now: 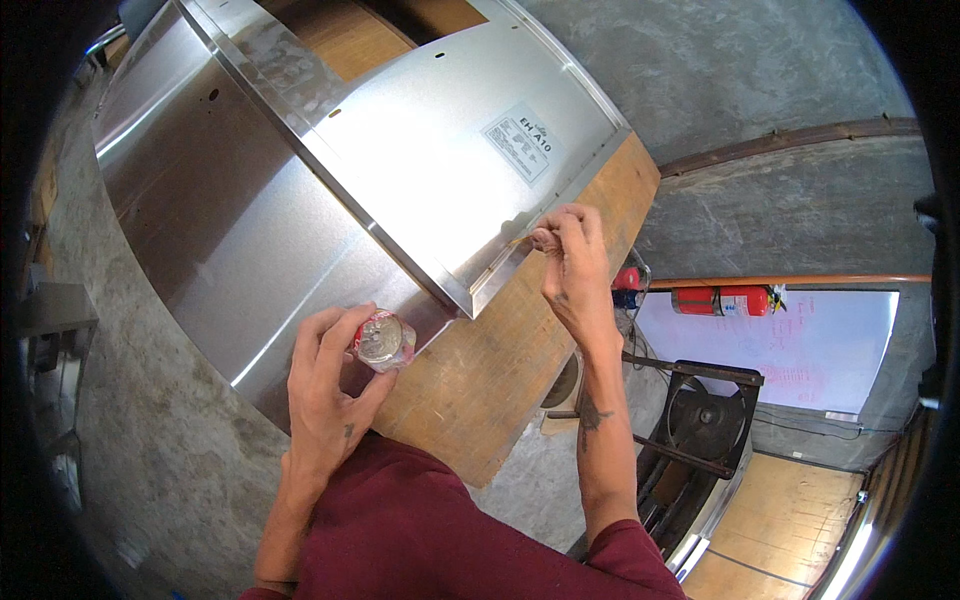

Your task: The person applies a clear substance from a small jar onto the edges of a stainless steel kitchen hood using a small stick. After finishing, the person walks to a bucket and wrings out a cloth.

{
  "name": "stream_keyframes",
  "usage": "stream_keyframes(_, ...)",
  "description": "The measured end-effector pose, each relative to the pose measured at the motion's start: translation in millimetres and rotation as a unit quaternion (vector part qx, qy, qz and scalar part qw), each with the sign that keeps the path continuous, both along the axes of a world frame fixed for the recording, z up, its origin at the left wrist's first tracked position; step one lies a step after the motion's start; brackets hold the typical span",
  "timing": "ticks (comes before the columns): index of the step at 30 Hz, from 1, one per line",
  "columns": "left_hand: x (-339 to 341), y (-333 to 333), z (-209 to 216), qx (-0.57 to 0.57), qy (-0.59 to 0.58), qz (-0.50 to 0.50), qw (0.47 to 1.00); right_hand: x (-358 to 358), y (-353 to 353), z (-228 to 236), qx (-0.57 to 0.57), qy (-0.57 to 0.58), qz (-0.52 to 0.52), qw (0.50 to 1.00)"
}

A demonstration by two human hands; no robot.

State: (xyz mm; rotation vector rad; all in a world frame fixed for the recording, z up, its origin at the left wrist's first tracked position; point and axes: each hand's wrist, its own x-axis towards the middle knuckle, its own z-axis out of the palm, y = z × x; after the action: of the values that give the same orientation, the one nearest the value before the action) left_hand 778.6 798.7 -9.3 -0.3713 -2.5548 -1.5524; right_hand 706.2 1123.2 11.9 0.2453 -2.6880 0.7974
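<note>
Left fingers (338, 332) partly hide the can (384, 340); fine print (519, 148) blurs.

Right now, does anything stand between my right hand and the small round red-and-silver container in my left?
The silver metal panel's folded corner lies between them in this view; whether it blocks the path is unclear.

And there lay the housing (400, 150) on the bench (460, 410), label (515, 143) on top; the can (385, 345), in the left hand (333, 385), near its closest edge, the right hand (573, 265) further right; off right, an extinguisher (735, 300) before the whiteboard (785, 365).
</note>
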Motion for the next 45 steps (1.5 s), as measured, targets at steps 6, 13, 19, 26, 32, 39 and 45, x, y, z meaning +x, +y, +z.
stream_keyframes(6,0.1,0.3,0.0,0.014,-0.02,0.005,1.0,27.1,-30.6,38.1,-0.117,-0.02,-0.043,0.992)
stream_keyframes(13,0.1,5.5,-2.8,0.008,-0.012,-0.005,1.0,66.2,-91.2,61.5,-0.054,-0.002,0.088,0.995)
stream_keyframes(19,2.9,0.8,-1.6,-0.005,0.01,-0.017,1.0,72.2,-118.7,49.1,-0.051,-0.028,0.111,0.992)
stream_keyframes(26,6.7,1.1,-0.6,0.023,0.007,-0.019,1.0,72.6,-124.1,38.5,-0.065,-0.054,0.117,0.99)
stream_keyframes(32,5.2,-3.2,2.8,0.0,0.005,-0.014,1.0,69.7,-115.3,50.6,-0.083,0.016,0.088,0.993)
stream_keyframes(39,7.0,2.4,0.5,0.014,-0.01,0.008,1.0,30.4,-43.2,46.7,-0.118,0.073,-0.046,0.989)
stream_keyframes(45,5.5,4.2,4.2,0.026,0.003,0.001,1.0,-13.1,13.7,12.3,-0.035,0.055,-0.059,0.996)
